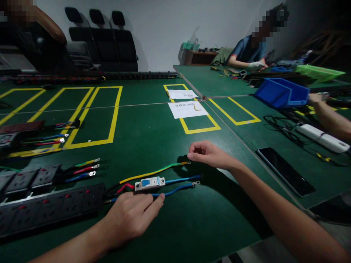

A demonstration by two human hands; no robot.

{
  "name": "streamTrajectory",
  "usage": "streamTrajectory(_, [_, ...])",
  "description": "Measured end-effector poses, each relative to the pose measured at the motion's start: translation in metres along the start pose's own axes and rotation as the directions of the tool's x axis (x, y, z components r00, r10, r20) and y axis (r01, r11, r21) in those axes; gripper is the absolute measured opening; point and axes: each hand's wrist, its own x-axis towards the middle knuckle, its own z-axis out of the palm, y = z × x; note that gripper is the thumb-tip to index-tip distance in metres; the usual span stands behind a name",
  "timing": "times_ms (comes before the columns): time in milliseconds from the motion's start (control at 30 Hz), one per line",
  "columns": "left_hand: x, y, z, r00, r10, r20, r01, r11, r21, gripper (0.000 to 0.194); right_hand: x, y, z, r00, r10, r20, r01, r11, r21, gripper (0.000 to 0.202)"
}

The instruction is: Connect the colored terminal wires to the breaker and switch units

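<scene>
The left hand [134, 215] lies back-up, fingers drawn narrow at a smooth blue wire [175, 190]; its palm side is hidden, so I cannot tell whether it grips. The right hand [208, 155] curls almost closed beside the metal lug [188, 163] of a glossy yellow-green wire [153, 173], its forearm slanting in from the lower right. Between them, at centre, sits the boxy white plastic breaker [150, 183] with its blue switch. Leftward, the black socket strip [55, 205] is cut off by the frame; all lie on the green desk [148, 138].
</scene>
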Motion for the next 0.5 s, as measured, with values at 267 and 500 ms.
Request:
streamTrajectory(267, [0.0047, -0.0017, -0.0028, 0.999, 0.026, -0.024, -0.027, 0.999, -0.039, 0.013, 0.0074, 0.0035, -0.0013, 0.999, -0.003, 0.054, 0.005, 0.999, -0.036, 0.037])
streamTrajectory(500, [0.0047, -0.0011, -0.0021, 0.999, 0.03, -0.038, -0.029, 1.0, 0.007, 0.014, 0.0082, -0.0003, 0.0004, 0.998, 0.01, 0.064, -0.006, 0.999, -0.052, 0.037])
